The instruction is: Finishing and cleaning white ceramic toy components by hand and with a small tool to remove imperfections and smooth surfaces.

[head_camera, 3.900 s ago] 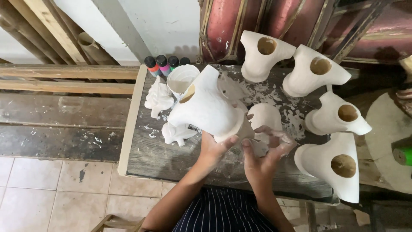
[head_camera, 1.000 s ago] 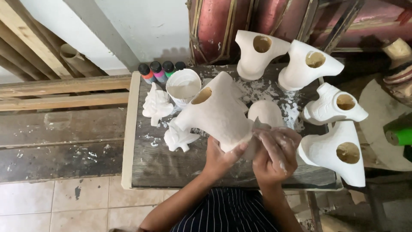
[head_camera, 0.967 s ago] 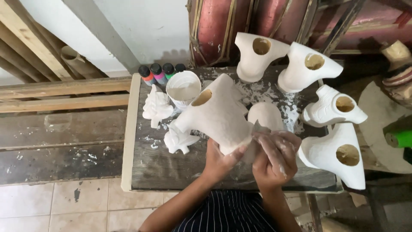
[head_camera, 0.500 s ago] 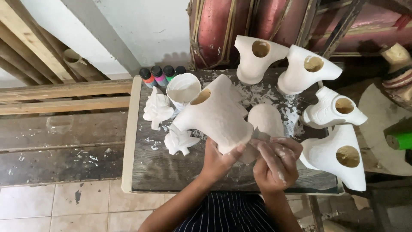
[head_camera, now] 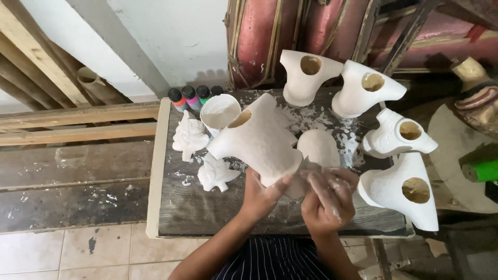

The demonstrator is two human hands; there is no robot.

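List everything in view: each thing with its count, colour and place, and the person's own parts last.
Held torso cast: one, white, tilted over the table's middle.
Other torso casts: four, white, table's far and right side, e.g..
Oval cast: one, white, beside the held one.
Leaf-like ornaments: two, white, table's left, e.g..
Cup: one, white, near the bottles.
Paint bottles: four, dark caps, far left edge.
Table: one, dark wood, plaster-spattered.
Green roll: one, far right.
Left hand: grips the held cast's base.
Right hand: plaster-dusted, at that base.
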